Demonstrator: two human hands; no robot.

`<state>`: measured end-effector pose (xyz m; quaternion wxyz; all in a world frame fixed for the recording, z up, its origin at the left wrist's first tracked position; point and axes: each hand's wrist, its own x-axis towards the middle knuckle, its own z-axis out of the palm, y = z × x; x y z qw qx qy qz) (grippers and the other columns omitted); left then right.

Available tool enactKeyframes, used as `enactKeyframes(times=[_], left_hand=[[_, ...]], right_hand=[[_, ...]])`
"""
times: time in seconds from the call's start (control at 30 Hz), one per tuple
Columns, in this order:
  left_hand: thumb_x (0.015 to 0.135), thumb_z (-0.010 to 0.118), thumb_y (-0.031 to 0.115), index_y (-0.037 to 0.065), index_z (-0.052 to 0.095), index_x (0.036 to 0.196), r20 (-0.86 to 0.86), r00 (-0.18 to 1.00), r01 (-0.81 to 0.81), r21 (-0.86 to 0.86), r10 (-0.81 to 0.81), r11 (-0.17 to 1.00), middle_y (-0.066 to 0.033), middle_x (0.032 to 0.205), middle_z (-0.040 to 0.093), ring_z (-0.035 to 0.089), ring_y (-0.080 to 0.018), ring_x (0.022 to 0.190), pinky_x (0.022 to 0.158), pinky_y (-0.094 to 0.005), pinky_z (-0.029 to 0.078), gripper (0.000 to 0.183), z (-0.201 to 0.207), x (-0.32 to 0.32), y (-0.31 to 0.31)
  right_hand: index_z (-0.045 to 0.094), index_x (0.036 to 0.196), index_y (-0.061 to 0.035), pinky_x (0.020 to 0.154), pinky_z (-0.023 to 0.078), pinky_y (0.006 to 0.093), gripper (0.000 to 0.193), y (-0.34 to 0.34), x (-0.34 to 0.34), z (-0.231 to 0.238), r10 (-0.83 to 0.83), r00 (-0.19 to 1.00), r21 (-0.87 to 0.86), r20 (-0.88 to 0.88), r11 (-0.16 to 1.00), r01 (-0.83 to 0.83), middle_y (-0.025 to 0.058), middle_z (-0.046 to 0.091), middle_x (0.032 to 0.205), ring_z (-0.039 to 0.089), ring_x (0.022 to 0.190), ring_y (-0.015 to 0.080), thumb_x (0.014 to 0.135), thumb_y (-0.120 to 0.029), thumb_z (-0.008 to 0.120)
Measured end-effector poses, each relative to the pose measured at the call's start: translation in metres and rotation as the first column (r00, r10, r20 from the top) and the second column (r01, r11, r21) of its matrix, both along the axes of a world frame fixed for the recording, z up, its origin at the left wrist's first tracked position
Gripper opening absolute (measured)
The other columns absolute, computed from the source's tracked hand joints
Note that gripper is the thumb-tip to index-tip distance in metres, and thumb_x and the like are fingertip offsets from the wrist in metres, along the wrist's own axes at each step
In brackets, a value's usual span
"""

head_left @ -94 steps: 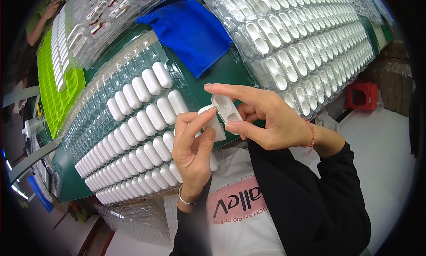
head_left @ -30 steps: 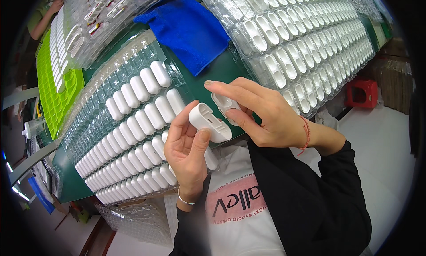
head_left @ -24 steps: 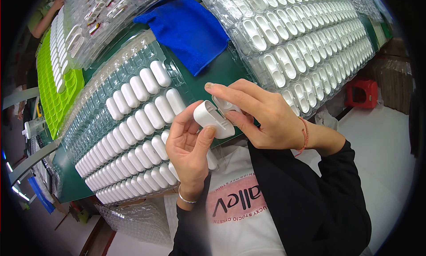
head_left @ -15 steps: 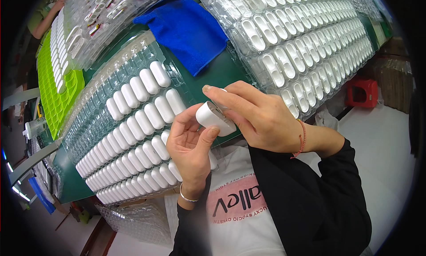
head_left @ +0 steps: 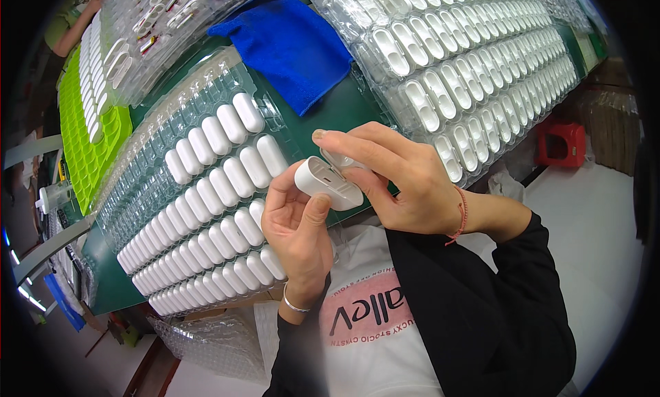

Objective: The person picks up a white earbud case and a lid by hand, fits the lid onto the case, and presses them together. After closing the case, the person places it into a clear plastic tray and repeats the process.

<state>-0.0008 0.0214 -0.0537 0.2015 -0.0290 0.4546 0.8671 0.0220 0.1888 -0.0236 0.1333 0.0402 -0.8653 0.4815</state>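
Observation:
A small white earbud charging case body (head_left: 307,180) is gripped in my left hand (head_left: 300,235), the thumb pressed on its near wall and fingers behind it. Its hollow inside faces up and to the right. My right hand (head_left: 416,184) pinches a white shell piece, apparently the lid (head_left: 335,158), between thumb and fingers at the case's far edge. Whether the two pieces are joined there I cannot tell. Beside my left hand, closed white oval cases (head_left: 237,180) stand in rows in a clear plastic tray (head_left: 148,167).
To the right, stacked clear trays hold rows of hollow white shells (head_left: 424,105). A blue cloth (head_left: 292,50) lies on the green table (head_left: 292,132). At the left are a lime-green mat (head_left: 82,149) and another person's arm (head_left: 77,27). A red stool (head_left: 560,144) stands at the right.
The case body has tilted so that more of its inside shows, and the gap between it and the lid has widened. Both hands have shifted slightly.

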Motion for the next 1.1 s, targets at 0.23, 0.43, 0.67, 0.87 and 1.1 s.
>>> enactKeyframes(times=[0.23,0.43,0.67,0.87,1.1], left_hand=[[0.086,0.072,-0.002,-0.005,0.054,0.123,-0.012,1.000,0.018,-0.045,-0.019,0.999,-0.0122,0.115,0.065,0.063,-0.0172,0.106,0.093,-0.0289,0.050,0.042,0.000,-0.003,0.004],[0.083,0.074,-0.003,-0.004,0.055,0.120,-0.027,0.997,0.069,0.101,-0.067,0.992,-0.0103,0.113,0.065,0.063,-0.0172,0.104,0.092,-0.0302,0.051,0.041,-0.011,-0.006,-0.010],[0.084,0.073,-0.002,-0.003,0.054,0.121,0.091,0.994,0.049,0.189,-0.067,0.981,-0.0090,0.114,0.063,0.062,-0.0164,0.105,0.094,-0.0309,0.049,0.042,-0.004,-0.011,-0.015],[0.089,0.067,-0.006,-0.003,0.053,0.121,-0.029,0.996,-0.080,0.037,0.081,0.996,-0.0112,0.117,0.062,0.060,-0.0175,0.109,0.095,-0.0308,0.048,0.035,0.015,-0.010,-0.009],[0.088,0.065,-0.007,-0.001,0.064,0.112,-0.642,0.764,-0.283,-0.430,-0.070,0.857,-0.0133,0.110,0.066,0.057,-0.0242,0.119,0.100,-0.0359,0.048,0.025,0.049,-0.026,-0.048]], right_hand=[[0.063,0.129,-0.0069,0.057,0.053,0.0285,0.054,0.002,-0.001,-0.001,0.036,0.998,0.186,-0.046,0.982,-0.027,0.0079,0.065,0.094,0.067,0.071,0.0208,0.079,0.013,0.061],[0.064,0.130,-0.0158,0.059,0.050,0.0285,0.057,0.004,-0.008,0.006,0.101,0.992,-0.087,0.076,0.992,-0.095,0.0076,0.064,0.088,0.062,0.069,0.0200,0.080,0.013,0.061],[0.067,0.127,-0.0158,0.059,0.048,0.0285,0.054,0.005,-0.021,0.010,0.172,0.984,-0.102,0.055,0.981,-0.166,0.0075,0.063,0.087,0.060,0.070,0.0193,0.080,0.010,0.065],[0.068,0.112,-0.0061,0.060,0.053,0.0330,0.031,-0.005,-0.022,0.024,0.126,0.979,0.052,-0.161,0.992,-0.119,0.0096,0.068,0.099,0.067,0.068,0.0243,0.081,-0.007,0.074],[0.070,0.095,-0.0016,0.057,0.046,0.0261,0.012,0.051,-0.133,0.042,0.166,0.979,0.098,0.115,0.979,-0.178,0.0117,0.069,0.080,0.060,0.061,0.0158,0.083,-0.001,0.070]])
